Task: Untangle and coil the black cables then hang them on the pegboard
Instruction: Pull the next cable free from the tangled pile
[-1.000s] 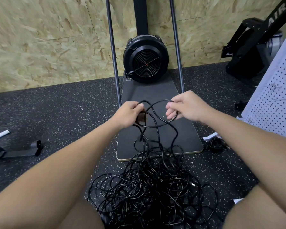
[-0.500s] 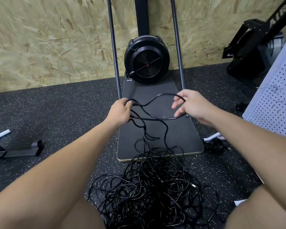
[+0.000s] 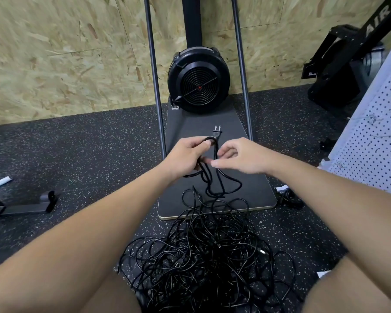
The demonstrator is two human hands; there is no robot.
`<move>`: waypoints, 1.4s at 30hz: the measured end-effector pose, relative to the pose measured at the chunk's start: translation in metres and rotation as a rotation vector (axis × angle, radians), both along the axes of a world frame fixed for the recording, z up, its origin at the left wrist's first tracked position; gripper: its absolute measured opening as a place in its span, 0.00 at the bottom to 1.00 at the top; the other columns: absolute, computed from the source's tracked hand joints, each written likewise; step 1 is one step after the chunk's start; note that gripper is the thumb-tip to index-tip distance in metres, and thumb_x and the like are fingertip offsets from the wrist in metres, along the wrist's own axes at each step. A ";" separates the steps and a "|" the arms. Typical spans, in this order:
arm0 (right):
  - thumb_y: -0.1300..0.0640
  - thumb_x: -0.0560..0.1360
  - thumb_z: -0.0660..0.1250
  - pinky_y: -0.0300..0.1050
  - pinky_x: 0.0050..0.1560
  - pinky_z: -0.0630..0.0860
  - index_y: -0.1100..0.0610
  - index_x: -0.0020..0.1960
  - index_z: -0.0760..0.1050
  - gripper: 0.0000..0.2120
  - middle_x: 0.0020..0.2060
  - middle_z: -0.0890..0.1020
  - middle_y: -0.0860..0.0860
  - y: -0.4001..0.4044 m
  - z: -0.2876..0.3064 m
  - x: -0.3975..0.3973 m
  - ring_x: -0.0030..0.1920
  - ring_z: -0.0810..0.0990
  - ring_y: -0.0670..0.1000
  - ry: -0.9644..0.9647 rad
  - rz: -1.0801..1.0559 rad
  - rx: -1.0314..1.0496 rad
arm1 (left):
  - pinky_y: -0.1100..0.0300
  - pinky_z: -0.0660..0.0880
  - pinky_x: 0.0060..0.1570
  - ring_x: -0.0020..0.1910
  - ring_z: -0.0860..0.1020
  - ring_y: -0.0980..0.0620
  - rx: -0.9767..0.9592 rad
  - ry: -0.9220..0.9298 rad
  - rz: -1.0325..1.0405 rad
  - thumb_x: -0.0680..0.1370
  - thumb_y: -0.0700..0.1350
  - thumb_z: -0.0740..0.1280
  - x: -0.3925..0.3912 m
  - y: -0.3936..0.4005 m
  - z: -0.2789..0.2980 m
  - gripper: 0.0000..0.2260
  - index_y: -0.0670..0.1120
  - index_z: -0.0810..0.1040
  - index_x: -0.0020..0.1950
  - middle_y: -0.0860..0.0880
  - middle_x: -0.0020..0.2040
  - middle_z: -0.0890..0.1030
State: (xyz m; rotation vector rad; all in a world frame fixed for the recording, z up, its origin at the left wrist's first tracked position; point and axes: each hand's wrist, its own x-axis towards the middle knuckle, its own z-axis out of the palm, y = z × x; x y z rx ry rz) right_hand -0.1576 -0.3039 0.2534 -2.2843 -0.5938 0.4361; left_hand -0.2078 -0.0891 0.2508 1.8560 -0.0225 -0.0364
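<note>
The person is working at the coiling step: one thin black power cable (image 3: pixel 215 177) is being gathered into loops in front of them while the rest of it trails down into the big tangled heap of black cables (image 3: pixel 203 260) lying on the speckled black rubber floor (image 3: pixel 88 154) between their knees. The left hand (image 3: pixel 185 154) is gripping the gathered loops, its fingers curled round several strands at once, and the cable's black two-pin plug (image 3: pixel 217 132) is sticking up just above that fist. The right hand (image 3: pixel 237 157) is hovering just beside the left with its grip half spread, fingers loosely curled and thumb pointing toward the loops; it seems to be touching or about to take the hanging strand, but whether it is actually pinching anything cannot be told from here. The strand below the hands is running over the flat black base board (image 3: pixel 253 188) of the fan-wheeled exercise machine (image 3: pixel 199 85) before dropping into the heap. By my judgement the job is barely begun. The next move probably calls for the right hand to draw more length free of the heap and lay another turn into the left, teasing it gently so that knots are not tightened. The white perforated pegboard (image 3: pixel 370 154) is standing at the right, well apart from the hands.
</note>
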 end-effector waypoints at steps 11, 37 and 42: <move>0.41 0.72 0.83 0.45 0.46 0.81 0.51 0.47 0.83 0.16 0.38 0.88 0.45 0.005 -0.001 -0.009 0.42 0.86 0.44 -0.133 -0.015 -0.117 | 0.55 0.67 0.34 0.49 0.90 0.38 -0.090 0.009 0.008 0.90 0.47 0.62 -0.001 -0.005 0.005 0.13 0.48 0.84 0.68 0.44 0.60 0.88; 0.48 0.81 0.77 0.55 0.77 0.73 0.47 0.86 0.63 0.38 0.79 0.74 0.44 -0.014 0.001 0.009 0.76 0.76 0.46 -0.189 0.035 -0.073 | 0.45 0.80 0.59 0.50 0.89 0.41 0.210 -0.167 -0.127 0.90 0.44 0.62 0.007 0.024 0.008 0.13 0.36 0.80 0.56 0.40 0.47 0.89; 0.49 0.84 0.72 0.51 0.57 0.82 0.45 0.55 0.85 0.03 0.47 0.89 0.40 0.001 0.013 -0.001 0.48 0.86 0.39 -0.214 0.100 0.048 | 0.49 0.83 0.57 0.49 0.87 0.45 0.234 -0.196 -0.194 0.89 0.44 0.66 0.000 0.016 0.011 0.11 0.41 0.87 0.58 0.43 0.48 0.89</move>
